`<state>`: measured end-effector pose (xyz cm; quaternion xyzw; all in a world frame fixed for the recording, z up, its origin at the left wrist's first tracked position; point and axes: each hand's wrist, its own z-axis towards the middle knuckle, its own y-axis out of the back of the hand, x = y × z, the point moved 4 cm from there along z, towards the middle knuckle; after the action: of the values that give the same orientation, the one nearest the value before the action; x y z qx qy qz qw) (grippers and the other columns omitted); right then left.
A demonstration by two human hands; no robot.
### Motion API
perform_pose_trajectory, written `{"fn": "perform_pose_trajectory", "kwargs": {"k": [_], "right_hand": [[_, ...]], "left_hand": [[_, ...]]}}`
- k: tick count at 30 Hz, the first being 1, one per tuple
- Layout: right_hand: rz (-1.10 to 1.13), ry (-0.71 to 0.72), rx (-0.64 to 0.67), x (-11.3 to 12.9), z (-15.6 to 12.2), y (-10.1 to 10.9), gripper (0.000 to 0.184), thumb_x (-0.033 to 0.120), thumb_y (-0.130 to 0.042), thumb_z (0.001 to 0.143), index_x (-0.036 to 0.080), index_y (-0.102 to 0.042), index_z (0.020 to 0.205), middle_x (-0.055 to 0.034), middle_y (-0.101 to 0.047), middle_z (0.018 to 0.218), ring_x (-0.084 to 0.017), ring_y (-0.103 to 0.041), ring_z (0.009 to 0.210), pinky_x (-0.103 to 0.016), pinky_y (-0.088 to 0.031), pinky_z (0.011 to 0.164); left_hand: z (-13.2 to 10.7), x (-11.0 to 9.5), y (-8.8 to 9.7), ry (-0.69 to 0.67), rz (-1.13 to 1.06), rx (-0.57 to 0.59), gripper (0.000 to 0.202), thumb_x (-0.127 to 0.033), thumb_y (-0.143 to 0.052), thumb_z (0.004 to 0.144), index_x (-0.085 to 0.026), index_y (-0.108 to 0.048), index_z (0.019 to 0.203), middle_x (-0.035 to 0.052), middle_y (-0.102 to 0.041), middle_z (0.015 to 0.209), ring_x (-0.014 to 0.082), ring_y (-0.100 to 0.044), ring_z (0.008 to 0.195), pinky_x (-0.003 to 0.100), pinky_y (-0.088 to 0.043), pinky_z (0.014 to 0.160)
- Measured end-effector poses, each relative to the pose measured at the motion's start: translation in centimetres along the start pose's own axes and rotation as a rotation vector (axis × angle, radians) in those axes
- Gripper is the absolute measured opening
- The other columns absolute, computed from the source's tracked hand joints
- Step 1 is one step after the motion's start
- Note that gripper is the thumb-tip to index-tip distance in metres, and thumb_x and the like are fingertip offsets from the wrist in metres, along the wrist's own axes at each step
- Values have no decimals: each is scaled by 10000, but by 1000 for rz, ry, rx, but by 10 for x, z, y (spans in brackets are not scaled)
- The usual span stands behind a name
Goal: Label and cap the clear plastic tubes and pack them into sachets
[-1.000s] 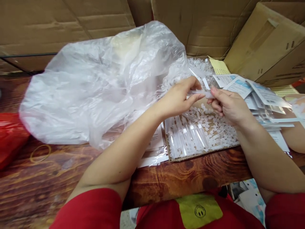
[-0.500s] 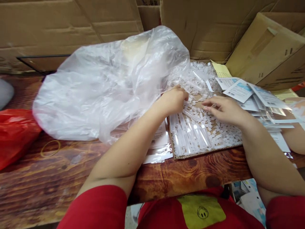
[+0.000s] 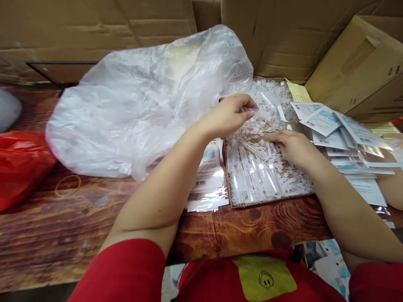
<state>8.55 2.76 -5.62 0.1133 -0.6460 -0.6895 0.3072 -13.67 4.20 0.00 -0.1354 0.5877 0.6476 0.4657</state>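
Note:
My left hand (image 3: 231,115) is over the back left of a shallow cardboard tray (image 3: 270,200), thumb and fingers closed on a clear plastic piece (image 3: 251,109) whose full shape I cannot make out. Down among small white plastic pieces (image 3: 277,161) in the tray is my right hand (image 3: 292,144), its fingers drawn together; whatever they hold is hidden. Several clear tubes (image 3: 253,176) lie side by side in the tray's front left. Behind my hands, more clear plastic parts (image 3: 272,94) are heaped up.
A large translucent plastic bag (image 3: 126,113) covers the table left of the tray. Printed packets (image 3: 333,126) are piled at the right, others (image 3: 209,172) at the tray's left edge. A red bag (image 3: 22,163), a yellow rubber band (image 3: 67,185) and a cardboard box (image 3: 355,67) are also there.
My left hand has lifted away from the tubes, up and to the right, with a clear plastic piece in its fingers. My right hand's fingers have drawn together and reached down into the white pieces.

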Motion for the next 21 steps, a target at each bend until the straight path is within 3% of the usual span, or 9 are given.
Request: {"fn": "perform_pose_trajectory", "kwargs": {"k": [6,12,21], "right_hand": [[53,-11,-13,-2,-3,6,362,96,-561,847,235,-812,1068,-77,-788,1068,-271,-742,1000,-427,-596,936],[92,13,-21,-3,-3,7,292,118,-588,851,214,-805,1022,-90,-786,1116,-277,-733,1057,-442,-580,984],[-154,-16,-48,0,-8,6,244,122,-572,871,177,-783,983,-145,-718,1079,-308,-677,974,-437,-556,846]], "left_hand": [[-1,-6,-2,127,-325,46,82,-192,-590,878,-155,-646,925,38,-625,847,158,-585,858,318,-472,812],[-8,-15,1,215,-300,149,100,-286,-609,904,-186,-605,901,12,-503,706,149,-527,707,295,-406,649],[-6,-12,-7,215,-327,234,217,-358,-686,905,-202,-573,806,6,-471,680,141,-458,653,326,-371,645]]}}
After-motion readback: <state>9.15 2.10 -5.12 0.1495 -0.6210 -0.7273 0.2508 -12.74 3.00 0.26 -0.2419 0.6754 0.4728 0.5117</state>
